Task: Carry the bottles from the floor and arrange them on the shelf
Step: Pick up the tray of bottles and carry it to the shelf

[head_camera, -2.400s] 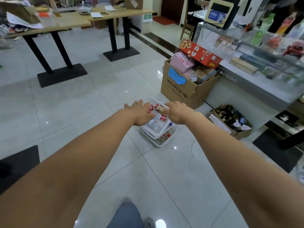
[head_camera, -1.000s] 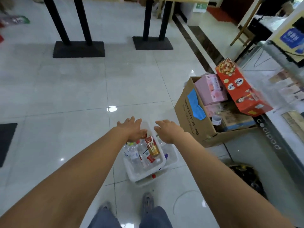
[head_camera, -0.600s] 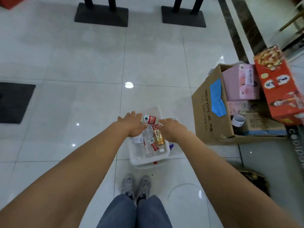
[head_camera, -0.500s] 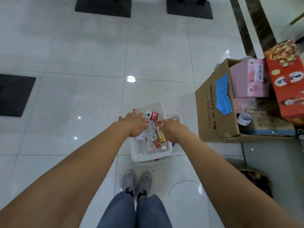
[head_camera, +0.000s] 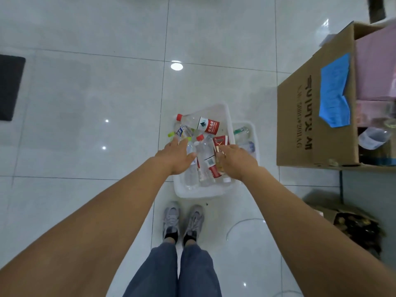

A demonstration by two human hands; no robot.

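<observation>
**Two hands in the bin: get a firm hold before lifting**

Both arms reach down into a white bin (head_camera: 201,192) on the tiled floor (head_camera: 85,103), just beyond the person's shoes (head_camera: 182,219). The left hand (head_camera: 174,157) lies over the left side of the heap. Its grip is apart, with fingers stretched forward and the thumb spread against a red-capped clear bottle (head_camera: 204,155). The right hand (head_camera: 237,161) covers the right side. Its fingertips dip beside an amber bottle with a red label (head_camera: 221,142), but I cannot tell whether that grip has closed.

To do this step well, I would take one bottle per hand and wrap the fingers round the middle of the body, not the cap. Each should be drawn out along its own length so the neighbours do not roll. The top layer should go first.

The bottles (head_camera: 192,174) lie on their sides, crossed over one another. Most are clear plastic and look light and easy to dent. One with a red cap and a red and white label (head_camera: 201,124) lies across the far end. A smaller white tub (head_camera: 254,130) on the far right holds a few more. A cardboard box (head_camera: 310,125) stands well to the right. No shelf is in view.
</observation>
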